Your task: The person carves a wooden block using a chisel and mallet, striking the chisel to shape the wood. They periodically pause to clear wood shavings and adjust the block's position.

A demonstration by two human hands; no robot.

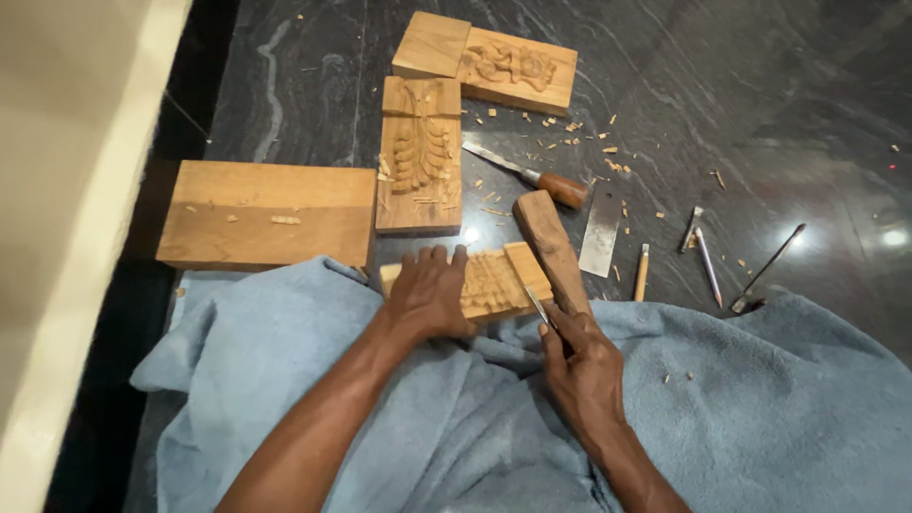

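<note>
Head view, looking down at a dark stone floor [760, 85] and a blue towel [760, 408] spread across the lower frame. The left hand [429, 290] lies flat, fingers extended, pressing on the near carved block [499, 280], a small wooden piece with ridged relief that rests at the towel's upper edge. The right hand [581, 366] is closed around a thin chisel [540, 306], whose metal tip meets the right end of that block. A wooden mallet [551, 249] lies tilted just beside the block, touching its right end.

Beyond the hands, 1 plain plank [266, 214] lies at left. An upright carved panel [420, 166] lies beside it, and 2 more pieces lie at the top: a plain square block [430, 45] and a carved panel [521, 68]. A wooden-handled chisel [532, 176] lies diagonally between the panels and the mallet. A flat metal blade [600, 236], a small pale-handled tool [642, 273] and several slim metal tools [708, 256] lie at right. Wood chips [579, 128] are scattered over the floor.
</note>
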